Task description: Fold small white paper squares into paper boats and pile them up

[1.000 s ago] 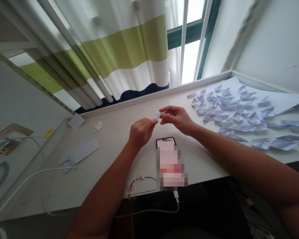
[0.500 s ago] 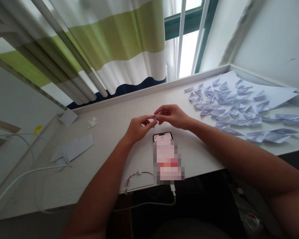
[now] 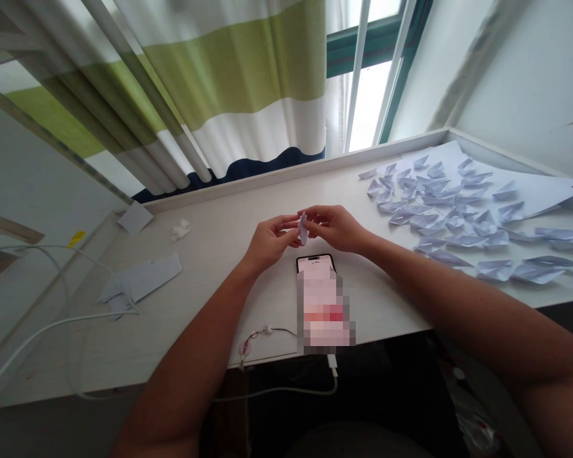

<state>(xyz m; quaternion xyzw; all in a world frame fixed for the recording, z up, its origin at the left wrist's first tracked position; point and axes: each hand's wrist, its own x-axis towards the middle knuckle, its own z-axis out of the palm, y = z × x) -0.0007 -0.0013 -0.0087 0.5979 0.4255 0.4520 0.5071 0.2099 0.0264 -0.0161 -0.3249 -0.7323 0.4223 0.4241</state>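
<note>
A small piece of folded white paper (image 3: 303,229) is held upright between my two hands, just beyond the top edge of a phone (image 3: 316,267). My left hand (image 3: 273,238) pinches its left side with thumb and fingers. On the other side, my right hand (image 3: 337,227) grips it with the thumb against the face turned to me. Fingertips of both hands partly cover the paper. To the right of my hands lie several folded paper boats (image 3: 428,222), spread in a loose cluster.
Flat white sheets (image 3: 539,184) lie under and behind the boats. Cut paper pieces (image 3: 157,278), a crumpled tissue (image 3: 180,229) and a white cable (image 3: 57,324) are on the left. A beaded strap (image 3: 255,335) lies by the desk's front edge. A striped curtain (image 3: 239,70) hangs behind.
The folded paper has turned between my fingers, from nearly edge-on to showing more of its face. The whole view has shifted slightly.
</note>
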